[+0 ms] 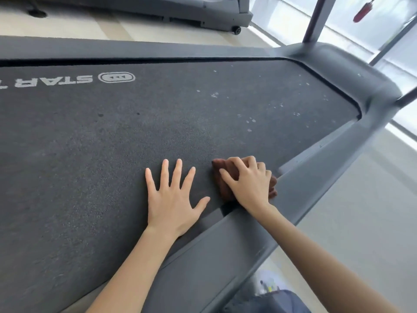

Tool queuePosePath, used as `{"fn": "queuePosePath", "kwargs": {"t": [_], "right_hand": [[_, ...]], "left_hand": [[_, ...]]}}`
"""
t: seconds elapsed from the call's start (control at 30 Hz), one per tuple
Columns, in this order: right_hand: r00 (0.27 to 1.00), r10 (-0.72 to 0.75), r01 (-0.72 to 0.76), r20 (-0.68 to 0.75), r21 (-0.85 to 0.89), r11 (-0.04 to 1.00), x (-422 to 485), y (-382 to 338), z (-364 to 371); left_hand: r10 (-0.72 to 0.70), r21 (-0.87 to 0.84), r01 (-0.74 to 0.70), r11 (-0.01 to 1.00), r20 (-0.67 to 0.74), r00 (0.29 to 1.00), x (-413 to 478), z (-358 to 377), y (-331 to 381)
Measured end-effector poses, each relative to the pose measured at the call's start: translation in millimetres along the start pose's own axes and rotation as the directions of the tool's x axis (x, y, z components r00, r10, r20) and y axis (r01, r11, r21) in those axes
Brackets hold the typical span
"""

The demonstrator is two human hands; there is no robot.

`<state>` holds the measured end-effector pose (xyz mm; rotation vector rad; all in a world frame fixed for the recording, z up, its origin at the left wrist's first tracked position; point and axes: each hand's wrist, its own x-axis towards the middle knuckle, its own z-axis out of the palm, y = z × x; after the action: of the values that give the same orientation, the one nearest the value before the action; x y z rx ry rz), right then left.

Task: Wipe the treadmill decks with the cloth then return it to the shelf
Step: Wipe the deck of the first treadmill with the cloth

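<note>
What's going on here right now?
A person is wiping a treadmill deck. The right hand grips a bunched brown cloth, fingers curled over it, and presses it onto the belt right beside the near side rail. The left hand rests flat on the belt next to it, fingers spread. White specks dot the belt farther along, beyond the cloth. A second treadmill stands behind.

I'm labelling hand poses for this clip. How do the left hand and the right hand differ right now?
The left hand lies flat with fingers spread and straight; the right hand has curled fingers. The left hand holds nothing; the right hand grips the brown cloth. Both are on the treadmill belt near its side rail.
</note>
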<state>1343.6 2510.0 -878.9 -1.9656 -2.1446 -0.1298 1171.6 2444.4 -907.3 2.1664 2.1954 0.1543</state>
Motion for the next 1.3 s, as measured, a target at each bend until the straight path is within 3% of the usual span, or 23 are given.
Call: {"fn": "queuePosePath", "kwargs": {"t": [0.17, 0.37, 0.57, 0.67, 0.73, 0.83, 0.93, 1.07, 1.13, 1.23, 1.3], "right_hand": [[0.982, -0.187, 0.187, 0.014, 0.017, 0.982, -12, 2, -5], [0.938, -0.327, 0.337, -0.117, 0.080, 0.938, 28, 27, 5], [0.994, -0.066, 0.066, -0.090, 0.005, 0.998, 143, 124, 23], [0.986, 0.149, -0.149, -0.075, 0.002, 0.989, 193, 170, 29], [0.983, 0.165, -0.164, -0.079, 0.016, 0.986, 214, 161, 36], [0.993, -0.101, 0.105, -0.064, 0.062, 0.992, 214, 112, 49], [0.930, -0.353, 0.361, -0.099, 0.085, 0.929, 194, 79, 49], [0.824, -0.564, 0.562, -0.043, 0.173, 0.809, 217, 120, 44], [0.862, -0.503, 0.505, -0.056, 0.167, 0.847, 244, 159, 46], [0.985, -0.169, 0.173, -0.041, 0.129, 0.976, 281, 194, 48], [1.000, 0.013, -0.013, 0.004, 0.119, 0.993, 292, 181, 52]], "left_hand": [[-0.006, 0.009, 0.007, 1.000, -0.004, 1.000, 0, -1, 3], [-0.024, -0.040, 0.024, 0.999, 0.002, 1.000, 20, -5, 20], [0.038, 0.003, -0.038, 0.999, -0.002, 0.999, 78, 3, 51], [-0.003, 0.023, 0.003, 1.000, 0.008, 1.000, 102, 10, 72], [-0.047, 0.012, 0.047, 0.999, -0.021, 0.999, 107, 12, 78], [-0.060, -0.018, 0.059, 0.998, -0.044, 0.997, 107, 11, 81], [-0.126, -0.030, 0.125, 0.992, -0.057, 0.990, 108, 6, 84], [-0.258, -0.022, 0.257, 0.966, -0.087, 0.962, 106, 6, 87], [-0.302, -0.032, 0.300, 0.953, -0.090, 0.949, 104, 6, 90], [-0.349, -0.056, 0.345, 0.937, -0.104, 0.931, 104, 3, 93], [-0.423, -0.072, 0.417, 0.906, -0.122, 0.898, 104, 3, 94]]}}
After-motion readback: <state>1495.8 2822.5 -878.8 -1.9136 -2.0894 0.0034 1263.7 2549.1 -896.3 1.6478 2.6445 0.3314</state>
